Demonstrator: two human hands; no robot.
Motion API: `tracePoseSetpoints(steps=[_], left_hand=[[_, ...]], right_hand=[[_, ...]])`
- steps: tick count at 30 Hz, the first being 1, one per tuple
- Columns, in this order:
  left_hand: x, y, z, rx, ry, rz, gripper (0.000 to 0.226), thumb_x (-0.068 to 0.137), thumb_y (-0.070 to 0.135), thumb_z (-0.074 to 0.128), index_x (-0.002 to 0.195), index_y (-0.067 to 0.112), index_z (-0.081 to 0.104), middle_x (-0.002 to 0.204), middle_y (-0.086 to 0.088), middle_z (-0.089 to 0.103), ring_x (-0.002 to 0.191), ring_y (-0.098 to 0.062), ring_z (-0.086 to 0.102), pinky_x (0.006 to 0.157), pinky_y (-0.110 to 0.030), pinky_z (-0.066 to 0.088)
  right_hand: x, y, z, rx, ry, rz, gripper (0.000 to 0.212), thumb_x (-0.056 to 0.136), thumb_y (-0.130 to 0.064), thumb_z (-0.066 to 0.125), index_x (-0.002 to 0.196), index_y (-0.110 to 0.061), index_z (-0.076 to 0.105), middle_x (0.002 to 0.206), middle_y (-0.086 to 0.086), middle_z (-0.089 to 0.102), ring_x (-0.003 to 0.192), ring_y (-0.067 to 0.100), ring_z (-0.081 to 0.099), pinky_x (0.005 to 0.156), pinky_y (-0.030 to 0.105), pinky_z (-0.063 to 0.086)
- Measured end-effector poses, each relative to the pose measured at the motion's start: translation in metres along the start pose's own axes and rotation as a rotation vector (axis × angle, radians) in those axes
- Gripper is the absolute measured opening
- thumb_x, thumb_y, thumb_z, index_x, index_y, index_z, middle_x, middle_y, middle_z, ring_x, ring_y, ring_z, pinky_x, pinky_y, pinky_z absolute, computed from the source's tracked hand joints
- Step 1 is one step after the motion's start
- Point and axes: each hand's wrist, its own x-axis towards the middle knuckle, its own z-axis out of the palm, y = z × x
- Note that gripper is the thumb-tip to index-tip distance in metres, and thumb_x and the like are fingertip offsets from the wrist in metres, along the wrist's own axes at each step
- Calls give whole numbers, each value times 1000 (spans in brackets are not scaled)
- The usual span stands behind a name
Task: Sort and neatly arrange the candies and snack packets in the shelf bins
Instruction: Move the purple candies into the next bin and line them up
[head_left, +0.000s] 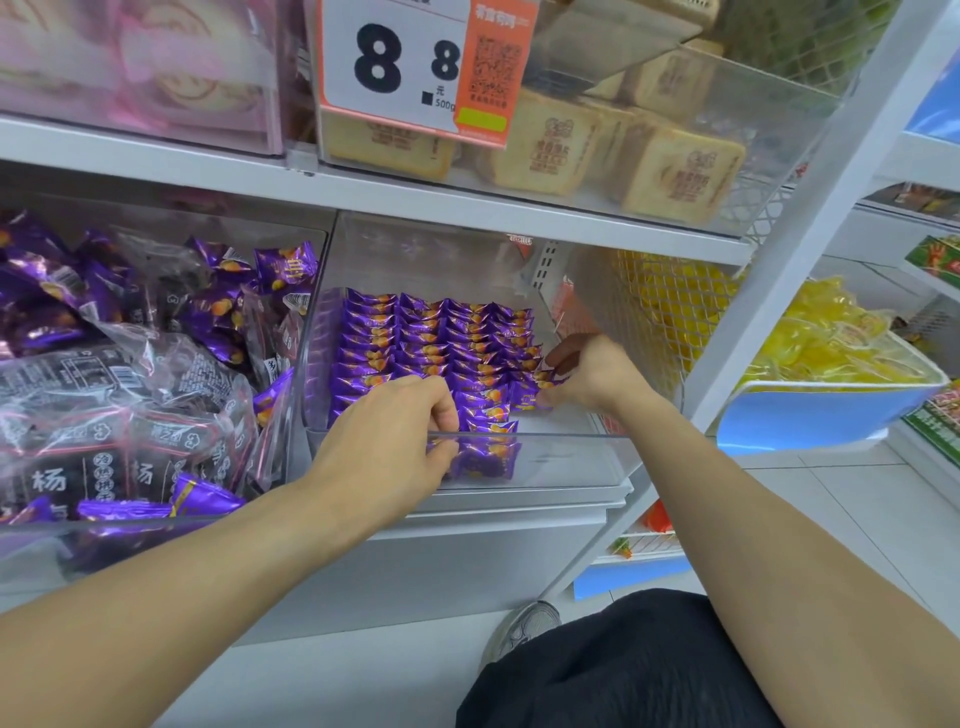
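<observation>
Reaching over the front lip of the clear bin (545, 435) at centre frame, the left hand (387, 434) has its fingers curled down onto the nearest purple candy packets (488, 457); it appears to pinch one or two, though the fingertips are partly hidden behind the bin wall. The right hand (592, 376), further back and to the right, has its fingers bent onto a packet at the end of a row, with a brown object beside the thumb that cannot be identified. Ranked rows of the same purple packets (431, 338) fill the rear of this bin, overlapping like tiles. Judged from appearance, these are light, foil-wrapped pillow packs: slick, crinkly, easily displaced in the row, unlikely to break. The crimped end seam or the two long edges look the sound place to hold. At left frame, a second bin (156, 519) carries loose purple packets and larger clear bags (104, 395), unsorted.
</observation>
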Motion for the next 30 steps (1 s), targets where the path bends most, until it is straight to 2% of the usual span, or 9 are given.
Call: tracePoseSetpoints(steps=[4,12,19,22,25,27,30], left_hand=[[0,0,0,-13,11,-1,17,81,25,72,78,31,56,78,17,55,76,-3,52,65,-27,42],[-1,2,-1,-34,22,-1,20,80,24,73,75,32,55,77,16,56,76,-4,54,69,-34,50],[-1,0,-1,-36,8,25,19,80,26,74,76,32,56,76,15,56,77,-5,52,68,-29,45],[-2,0,-3,-11,-1,52,17,82,27,73,79,31,57,78,16,55,78,-3,51,68,-26,41],[-5,1,-8,40,14,96,13,84,30,71,88,29,59,85,15,53,82,-6,50,73,-27,44],[-7,6,-16,81,53,161,15,84,31,70,95,26,60,91,12,54,87,-11,50,78,-30,46],[-12,14,-40,64,135,235,7,85,29,65,90,25,62,85,14,57,79,-6,51,72,-27,45]], right_hand=[[-2,-1,-1,-6,4,-30,30,67,-26,90,90,-14,75,92,1,72,85,18,68,74,26,54],[-3,-2,1,-11,21,-18,34,64,-28,91,90,-12,77,90,1,73,82,17,68,76,30,57],[-6,-3,1,-18,11,-16,37,62,-30,92,92,-12,78,92,0,74,77,12,64,72,24,54],[-6,-1,-3,-40,24,-19,41,64,-33,91,96,-12,77,96,0,74,83,15,66,77,28,56],[-10,-4,-11,-43,67,-26,41,66,-33,89,98,-11,76,98,2,73,89,17,67,82,29,57],[-18,-17,-19,-36,132,-63,34,71,-30,85,98,-10,76,96,3,73,86,16,68,82,31,58],[-38,-53,-27,121,270,-203,13,83,-22,73,92,-15,77,86,-3,74,78,11,69,81,33,59]])
